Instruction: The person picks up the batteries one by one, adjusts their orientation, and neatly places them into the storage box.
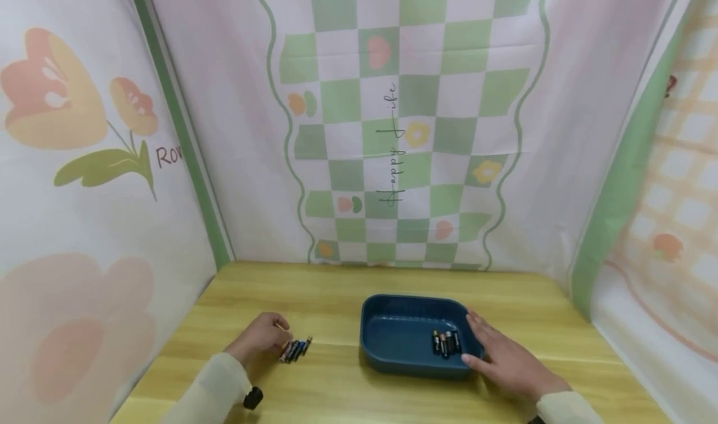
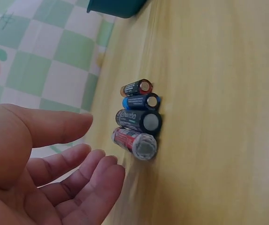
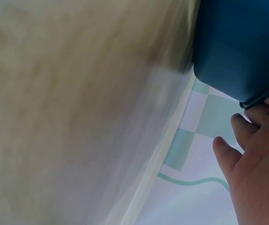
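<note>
Several small batteries [image 2: 139,121] lie side by side in a row on the table. One has a red and white wrapper, another a blue end. My left hand [image 1: 265,335] is right beside this row, its thumb and fingers apart and nothing between them in the left wrist view. A dark blue rectangular plastic bin [image 1: 392,363] stands to the right. Several more batteries [image 1: 445,343] lie on its floor toward the right end. My right hand [image 1: 507,358] rests against the bin's right end, fairly straight fingers at the rim and thumb toward the near corner.
The wooden table [image 1: 331,390] has a light yellow grain. A green and white checked cloth [image 1: 392,162] hangs behind its far edge. Printed flower cloth [image 1: 67,212] walls in the left side, and a peach-checked cloth [image 1: 673,224] hangs on the right.
</note>
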The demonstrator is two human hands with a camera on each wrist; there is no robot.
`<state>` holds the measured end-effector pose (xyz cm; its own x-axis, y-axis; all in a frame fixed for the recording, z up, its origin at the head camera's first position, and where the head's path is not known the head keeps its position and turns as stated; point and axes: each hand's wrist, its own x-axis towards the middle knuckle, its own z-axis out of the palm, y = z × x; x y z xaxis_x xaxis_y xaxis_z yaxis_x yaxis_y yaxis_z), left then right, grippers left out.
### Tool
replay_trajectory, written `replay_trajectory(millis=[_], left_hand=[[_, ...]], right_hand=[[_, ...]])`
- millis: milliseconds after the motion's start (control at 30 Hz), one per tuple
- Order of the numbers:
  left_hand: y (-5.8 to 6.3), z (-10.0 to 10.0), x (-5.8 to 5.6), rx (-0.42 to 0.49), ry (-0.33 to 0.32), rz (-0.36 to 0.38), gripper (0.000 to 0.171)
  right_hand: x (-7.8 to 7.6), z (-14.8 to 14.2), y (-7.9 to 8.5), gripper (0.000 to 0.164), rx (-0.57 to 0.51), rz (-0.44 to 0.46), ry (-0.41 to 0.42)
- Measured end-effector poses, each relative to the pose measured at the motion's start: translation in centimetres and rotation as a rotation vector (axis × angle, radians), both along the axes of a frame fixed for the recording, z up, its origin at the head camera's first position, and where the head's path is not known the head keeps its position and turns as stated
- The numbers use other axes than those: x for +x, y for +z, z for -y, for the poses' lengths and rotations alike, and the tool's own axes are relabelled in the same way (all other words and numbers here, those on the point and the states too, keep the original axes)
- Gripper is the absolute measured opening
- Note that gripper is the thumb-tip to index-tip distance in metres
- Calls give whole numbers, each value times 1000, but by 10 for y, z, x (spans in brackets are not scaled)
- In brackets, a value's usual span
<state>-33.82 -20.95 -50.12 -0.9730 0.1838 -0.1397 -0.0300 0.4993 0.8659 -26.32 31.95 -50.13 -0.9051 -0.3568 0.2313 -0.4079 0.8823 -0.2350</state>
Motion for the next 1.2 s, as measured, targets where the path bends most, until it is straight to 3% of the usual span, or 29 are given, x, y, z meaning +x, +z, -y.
replay_trajectory(millis=[333,733,1033,1200], left_hand=[[8,-3,13,-109,-90,22,21],[6,-7,17,-224,-62,27,16],[11,-7,11,-244,-73,11,31],[14,-5,11,-164,-81,13,25]], right_hand=[[5,1,3,79,-11,5,3],[8,2,0,79,-12,-4,9],[4,2,6,79,-9,-1,10],[2,2,5,80,3,15,-1]])
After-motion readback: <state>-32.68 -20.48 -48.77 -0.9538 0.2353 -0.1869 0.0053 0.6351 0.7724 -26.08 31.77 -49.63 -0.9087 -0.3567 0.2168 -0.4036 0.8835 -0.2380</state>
